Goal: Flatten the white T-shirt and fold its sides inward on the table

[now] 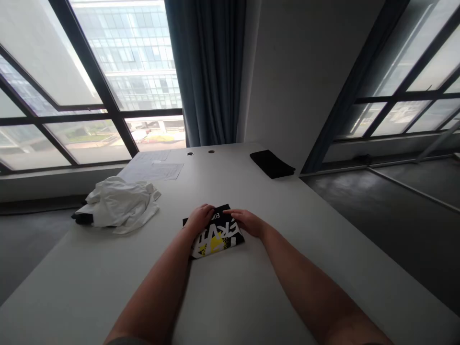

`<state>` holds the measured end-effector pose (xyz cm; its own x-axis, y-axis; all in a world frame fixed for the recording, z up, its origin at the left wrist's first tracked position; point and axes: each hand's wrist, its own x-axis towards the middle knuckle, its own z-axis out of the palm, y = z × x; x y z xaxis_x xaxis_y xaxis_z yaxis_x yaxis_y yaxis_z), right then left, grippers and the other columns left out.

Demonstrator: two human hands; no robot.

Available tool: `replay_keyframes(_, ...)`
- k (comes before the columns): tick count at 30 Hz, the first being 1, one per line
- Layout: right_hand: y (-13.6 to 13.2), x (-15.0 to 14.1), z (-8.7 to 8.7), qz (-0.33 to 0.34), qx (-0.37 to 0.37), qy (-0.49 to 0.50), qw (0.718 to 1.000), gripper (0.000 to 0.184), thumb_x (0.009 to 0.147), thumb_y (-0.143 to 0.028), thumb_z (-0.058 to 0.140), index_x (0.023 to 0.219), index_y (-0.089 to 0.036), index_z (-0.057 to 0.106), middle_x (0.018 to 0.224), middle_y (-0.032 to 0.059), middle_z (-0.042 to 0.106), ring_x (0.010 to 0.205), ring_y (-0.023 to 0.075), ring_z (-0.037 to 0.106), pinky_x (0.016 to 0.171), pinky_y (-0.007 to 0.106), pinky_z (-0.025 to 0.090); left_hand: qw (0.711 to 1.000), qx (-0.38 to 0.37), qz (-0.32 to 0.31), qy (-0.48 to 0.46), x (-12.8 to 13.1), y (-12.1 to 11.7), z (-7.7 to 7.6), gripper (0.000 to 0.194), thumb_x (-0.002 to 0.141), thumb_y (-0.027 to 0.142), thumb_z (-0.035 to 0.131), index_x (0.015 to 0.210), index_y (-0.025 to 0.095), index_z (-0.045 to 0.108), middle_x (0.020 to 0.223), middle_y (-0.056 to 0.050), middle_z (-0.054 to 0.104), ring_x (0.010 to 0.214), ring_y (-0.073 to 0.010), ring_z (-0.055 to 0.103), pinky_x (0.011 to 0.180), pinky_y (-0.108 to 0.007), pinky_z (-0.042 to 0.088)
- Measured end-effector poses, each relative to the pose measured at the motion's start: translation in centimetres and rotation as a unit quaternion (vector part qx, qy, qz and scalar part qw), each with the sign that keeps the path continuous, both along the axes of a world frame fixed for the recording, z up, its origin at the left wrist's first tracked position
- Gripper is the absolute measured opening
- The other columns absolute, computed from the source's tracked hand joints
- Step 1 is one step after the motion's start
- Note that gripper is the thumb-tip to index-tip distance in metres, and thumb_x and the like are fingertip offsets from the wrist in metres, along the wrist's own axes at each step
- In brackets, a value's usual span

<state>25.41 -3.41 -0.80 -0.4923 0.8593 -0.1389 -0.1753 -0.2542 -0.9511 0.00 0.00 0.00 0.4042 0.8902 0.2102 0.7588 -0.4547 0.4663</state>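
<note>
A folded black shirt (219, 235) with bold white lettering and a yellow print lies flat on the table in front of me. My left hand (201, 216) rests on its upper left part, fingers lying over the cloth and covering some of the print. At the upper right edge, my right hand (247, 221) touches the shirt with its fingers stretched out toward the left hand. Neither hand lifts the shirt off the table. The undersides of both hands are hidden.
A crumpled white garment (120, 203) with a black part lies on the white table (230, 297) at the left. Behind it are printed paper sheets (163, 171). A folded black cloth (272, 164) lies near the right edge. Two cable holes sit at the far end.
</note>
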Motion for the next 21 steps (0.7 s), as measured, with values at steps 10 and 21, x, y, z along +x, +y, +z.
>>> replay_keyframes(10,0.7,-2.1,0.8,0.015,0.113,-0.171,0.979,0.071,0.083,-0.03,0.079,0.151,-0.026,0.057,0.12,0.0068,0.077,0.107,0.026,0.074,0.098,0.045,0.06,0.993,-0.031,0.098,0.055,-3.5,-1.6,-0.1,0.028,0.102,0.035,0.048,0.11,0.026,0.074,0.115,-0.006,0.075,0.102,-0.0233,0.069,0.088,-0.032,0.051)
replay_keyframes(21,2.5,-3.5,1.8,0.132,0.077,-0.19,0.97,0.071,0.079,-0.028,0.083,0.146,-0.026,0.063,0.117,0.0043,0.078,0.105,0.0235,0.074,0.097,0.038,0.059,0.987,-0.041,0.143,0.055,-5.4,-3.4,-0.3,0.028,0.103,0.042,0.045,0.103,0.025,0.067,0.108,-0.006,0.074,0.097,-0.0234,0.068,0.083,-0.032,0.048)
